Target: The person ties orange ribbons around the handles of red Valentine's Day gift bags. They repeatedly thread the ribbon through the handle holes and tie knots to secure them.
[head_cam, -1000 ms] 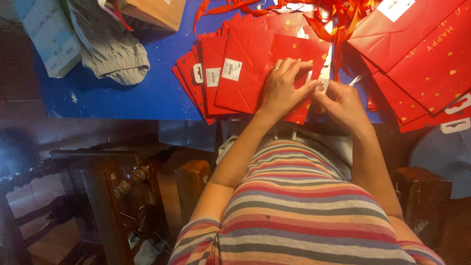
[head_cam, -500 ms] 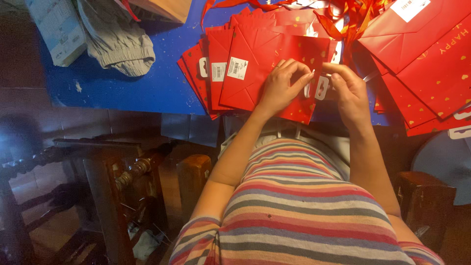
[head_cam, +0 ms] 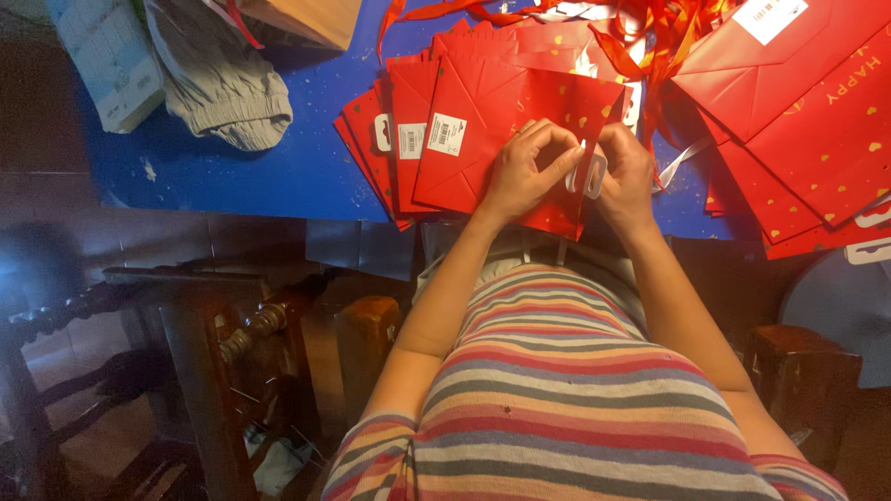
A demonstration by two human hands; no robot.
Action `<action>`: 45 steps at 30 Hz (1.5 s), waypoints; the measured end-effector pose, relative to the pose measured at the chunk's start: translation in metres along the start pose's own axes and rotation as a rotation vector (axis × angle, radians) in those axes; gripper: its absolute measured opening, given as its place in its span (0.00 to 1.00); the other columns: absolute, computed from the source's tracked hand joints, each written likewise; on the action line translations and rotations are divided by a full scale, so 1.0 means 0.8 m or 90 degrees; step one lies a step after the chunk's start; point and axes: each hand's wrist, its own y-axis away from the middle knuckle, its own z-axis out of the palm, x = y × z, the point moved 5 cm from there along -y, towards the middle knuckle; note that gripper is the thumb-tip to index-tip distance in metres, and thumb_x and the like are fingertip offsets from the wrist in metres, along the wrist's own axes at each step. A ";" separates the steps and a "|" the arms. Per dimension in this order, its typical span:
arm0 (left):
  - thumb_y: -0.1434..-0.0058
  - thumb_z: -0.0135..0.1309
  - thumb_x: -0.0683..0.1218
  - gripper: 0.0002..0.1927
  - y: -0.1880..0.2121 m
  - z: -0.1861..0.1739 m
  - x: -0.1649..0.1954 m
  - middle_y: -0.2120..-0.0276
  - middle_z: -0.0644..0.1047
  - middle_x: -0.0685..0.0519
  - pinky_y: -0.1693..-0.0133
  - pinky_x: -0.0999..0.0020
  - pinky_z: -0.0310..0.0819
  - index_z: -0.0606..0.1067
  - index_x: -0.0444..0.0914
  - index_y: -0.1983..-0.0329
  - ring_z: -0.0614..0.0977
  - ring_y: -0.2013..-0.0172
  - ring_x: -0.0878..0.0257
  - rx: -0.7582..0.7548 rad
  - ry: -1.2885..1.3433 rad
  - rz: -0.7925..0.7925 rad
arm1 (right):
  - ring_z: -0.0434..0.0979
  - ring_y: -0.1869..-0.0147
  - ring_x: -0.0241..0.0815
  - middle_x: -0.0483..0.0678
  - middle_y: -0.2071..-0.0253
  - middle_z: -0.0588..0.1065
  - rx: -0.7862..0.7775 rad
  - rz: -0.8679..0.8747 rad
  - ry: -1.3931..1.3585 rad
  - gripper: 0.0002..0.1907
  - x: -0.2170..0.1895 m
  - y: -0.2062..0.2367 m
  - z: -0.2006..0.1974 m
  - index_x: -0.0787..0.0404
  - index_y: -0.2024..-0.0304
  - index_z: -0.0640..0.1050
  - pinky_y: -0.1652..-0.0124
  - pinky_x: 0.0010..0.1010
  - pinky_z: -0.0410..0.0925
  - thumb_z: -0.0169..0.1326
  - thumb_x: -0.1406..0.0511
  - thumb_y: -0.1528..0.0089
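Your left hand and right hand both pinch the white hang tab on the top red paper gift bag, flat on the stack at the blue table's near edge. It's probably light, thin and creasable, so grip by the fold. Can't see inside any bag.

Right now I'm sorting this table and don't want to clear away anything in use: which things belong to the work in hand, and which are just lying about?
In hand:
- left hand and right hand, both on the top red paper bag
- white hang tag between the fingers
- fanned stack of red bags underneath

Lying about:
- grey cloth
- pale packet
- brown box
- red ribbons
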 end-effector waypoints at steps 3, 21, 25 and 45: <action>0.34 0.59 0.48 0.09 0.002 0.001 0.000 0.64 0.78 0.54 0.52 0.66 0.73 0.77 0.38 0.61 0.79 0.58 0.60 -0.001 0.007 -0.011 | 0.72 0.60 0.29 0.44 0.62 0.73 0.055 0.005 0.001 0.07 0.005 0.009 -0.003 0.65 0.56 0.76 0.59 0.25 0.67 0.53 0.66 0.25; 0.31 0.57 0.47 0.09 0.017 0.001 0.003 0.63 0.76 0.52 0.52 0.67 0.73 0.75 0.36 0.58 0.79 0.59 0.61 0.013 0.085 -0.028 | 0.73 0.71 0.27 0.40 0.70 0.74 -0.019 0.280 -0.337 0.09 0.004 0.019 -0.018 0.59 0.64 0.71 0.73 0.23 0.70 0.52 0.63 0.32; 0.29 0.57 0.46 0.09 0.016 0.000 0.006 0.63 0.78 0.52 0.46 0.64 0.69 0.75 0.35 0.58 0.77 0.58 0.61 0.030 0.093 0.024 | 0.71 0.62 0.25 0.39 0.63 0.74 -0.073 0.207 -0.265 0.06 -0.004 0.010 -0.027 0.64 0.57 0.74 0.63 0.21 0.66 0.56 0.67 0.28; 0.35 0.59 0.47 0.10 0.009 0.005 -0.007 0.69 0.80 0.53 0.60 0.69 0.78 0.72 0.37 0.63 0.84 0.66 0.65 0.015 0.084 -0.088 | 0.75 0.57 0.29 0.42 0.61 0.76 0.023 0.046 -0.069 0.04 0.011 0.006 -0.027 0.65 0.56 0.80 0.57 0.23 0.68 0.61 0.71 0.33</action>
